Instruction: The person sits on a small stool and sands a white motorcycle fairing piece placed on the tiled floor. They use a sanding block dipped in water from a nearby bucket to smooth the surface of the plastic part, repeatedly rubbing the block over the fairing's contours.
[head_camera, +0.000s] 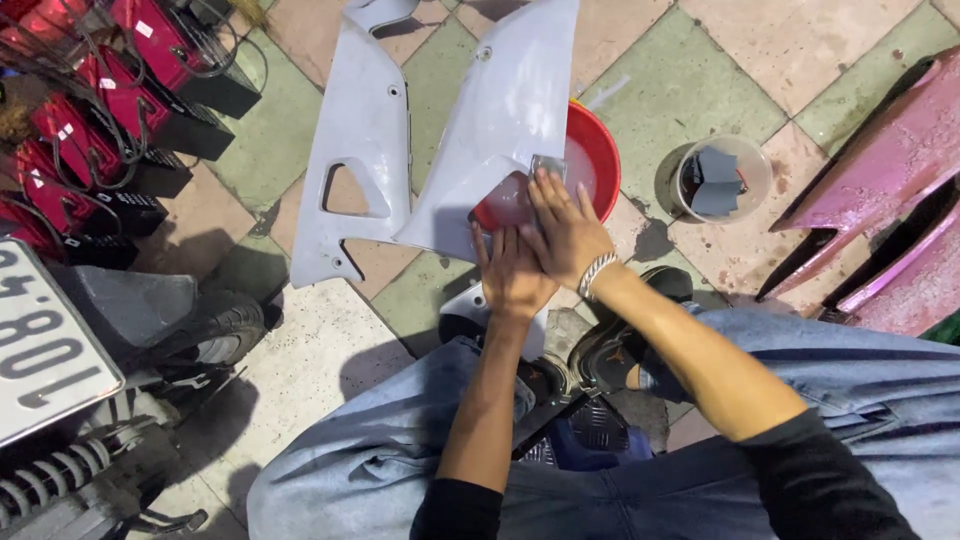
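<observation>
1. floor (700, 80): worn tiles in pale pink and green, damp-looking and stained. it fills the whole view; this looks like a repair yard or workshop floor.
2. scooter (90, 400): parked at 8 o'clock, its rear tyre, spring and plate showing. red battery boxes (120, 100) with black leads sit at 10 o'clock.
3. pink panels (880, 190): lie at 3 o'clock, well apart from the hands.
4. grey panel (500, 130): the work piece, at 12 o'clock from the hands, its lower end over a red basin (600, 160). a second grey panel (360, 150) lies just beside it at 11 o'clock.
5. step in hand, as i judge it: wet rubbing of the panel's lower edge. the next move calls for steady flat pressure and keeping the panel from sliding off the basin.
6. right hand (565, 230): fingers spread flat, pressing a small grey pad (548, 165) to the panel.
7. left hand (510, 275): flat, fingers together, touching the panel's edge just under the right.
8. tub (722, 178): small, clear, at 2 o'clock, holding dark folded sheets.
</observation>
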